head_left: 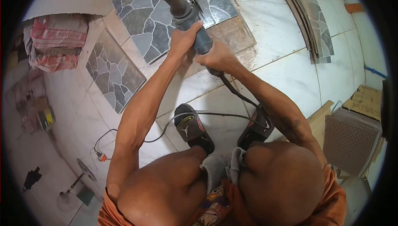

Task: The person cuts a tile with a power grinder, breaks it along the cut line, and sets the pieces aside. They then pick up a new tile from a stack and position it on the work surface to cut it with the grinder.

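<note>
A dark angle grinder (202,40) with a wide tube fixed at its front end is held in both hands above a stone-patterned tile (145,18). My left hand (184,40) is wrapped round the body near the head, its thumb on top. Further back, my right hand (219,56) grips the rear of the body. The thin disc (195,1) stands on edge at the tool's right side, over the tile. Beneath the tile's near right part lies a worn brown board (238,35). A black cable (232,87) runs from the tool's rear toward my feet.
A narrow patterned tile piece (114,70) lies at left, near red-and-white cement bags (60,35). Stacked tiles (304,18) lie at right. The cable crosses my sandals (190,128). An orange plug (102,156) lies at lower left; brown tiles (352,141) stand at lower right.
</note>
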`<state>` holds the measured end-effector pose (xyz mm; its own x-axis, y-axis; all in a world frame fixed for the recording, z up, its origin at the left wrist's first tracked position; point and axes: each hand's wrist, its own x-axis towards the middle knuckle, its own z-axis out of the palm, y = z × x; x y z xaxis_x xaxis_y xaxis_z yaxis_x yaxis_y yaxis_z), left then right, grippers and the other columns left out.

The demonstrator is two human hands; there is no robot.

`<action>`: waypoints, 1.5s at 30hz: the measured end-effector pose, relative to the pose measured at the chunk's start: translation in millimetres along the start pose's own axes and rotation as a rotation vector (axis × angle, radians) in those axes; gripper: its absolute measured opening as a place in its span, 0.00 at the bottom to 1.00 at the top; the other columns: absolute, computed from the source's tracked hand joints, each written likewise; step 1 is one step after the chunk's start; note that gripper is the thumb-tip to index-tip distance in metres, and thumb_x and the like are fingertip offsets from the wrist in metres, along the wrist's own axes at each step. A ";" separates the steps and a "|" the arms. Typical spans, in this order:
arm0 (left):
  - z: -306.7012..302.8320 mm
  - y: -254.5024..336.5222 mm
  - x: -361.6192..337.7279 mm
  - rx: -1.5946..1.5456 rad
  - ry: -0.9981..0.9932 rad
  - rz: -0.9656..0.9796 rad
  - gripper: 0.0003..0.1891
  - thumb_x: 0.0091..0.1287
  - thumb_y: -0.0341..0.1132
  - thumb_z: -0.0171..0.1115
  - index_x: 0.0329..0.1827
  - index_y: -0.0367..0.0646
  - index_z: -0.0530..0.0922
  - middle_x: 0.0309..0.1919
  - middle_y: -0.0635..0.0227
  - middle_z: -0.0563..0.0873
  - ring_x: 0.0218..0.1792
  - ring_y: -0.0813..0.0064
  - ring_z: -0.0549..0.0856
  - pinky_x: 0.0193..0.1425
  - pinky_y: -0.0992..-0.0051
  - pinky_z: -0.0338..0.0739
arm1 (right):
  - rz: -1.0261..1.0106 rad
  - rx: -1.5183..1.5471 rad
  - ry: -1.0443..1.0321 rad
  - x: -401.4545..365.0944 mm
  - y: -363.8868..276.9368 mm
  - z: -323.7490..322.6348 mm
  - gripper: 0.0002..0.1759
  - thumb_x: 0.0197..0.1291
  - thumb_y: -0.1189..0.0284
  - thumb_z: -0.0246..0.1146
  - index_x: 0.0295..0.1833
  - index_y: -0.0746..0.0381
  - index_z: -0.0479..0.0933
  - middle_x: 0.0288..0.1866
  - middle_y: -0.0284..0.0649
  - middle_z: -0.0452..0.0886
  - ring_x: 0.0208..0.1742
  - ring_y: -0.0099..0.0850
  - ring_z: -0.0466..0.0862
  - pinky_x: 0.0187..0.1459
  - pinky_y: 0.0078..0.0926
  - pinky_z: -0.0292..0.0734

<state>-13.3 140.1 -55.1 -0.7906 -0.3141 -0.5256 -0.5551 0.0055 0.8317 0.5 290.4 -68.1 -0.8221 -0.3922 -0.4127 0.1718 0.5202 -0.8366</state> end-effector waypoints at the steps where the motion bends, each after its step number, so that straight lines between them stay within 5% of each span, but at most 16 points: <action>1: 1.1 -0.1 0.7 -0.012 0.001 0.000 0.29 0.59 0.47 0.76 0.50 0.26 0.84 0.45 0.57 0.88 0.43 0.71 0.86 0.49 0.70 0.80 | -0.003 0.010 -0.015 1.1 0.9 -0.5 0.21 0.44 0.60 0.71 0.36 0.68 0.82 0.28 0.46 0.84 0.32 0.40 0.86 0.39 0.37 0.80; 45: 1.5 -17.1 13.1 -0.032 -0.052 0.014 0.32 0.61 0.48 0.75 0.54 0.24 0.81 0.47 0.56 0.87 0.45 0.69 0.87 0.51 0.69 0.81 | 0.031 -0.024 0.006 9.4 18.7 9.9 0.21 0.45 0.59 0.71 0.33 0.69 0.82 0.28 0.47 0.84 0.30 0.38 0.85 0.36 0.37 0.79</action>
<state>-14.5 137.3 -76.5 -0.8114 -0.2642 -0.5214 -0.5357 -0.0207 0.8441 1.3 288.9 -91.2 -0.8201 -0.3708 -0.4360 0.1845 0.5498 -0.8147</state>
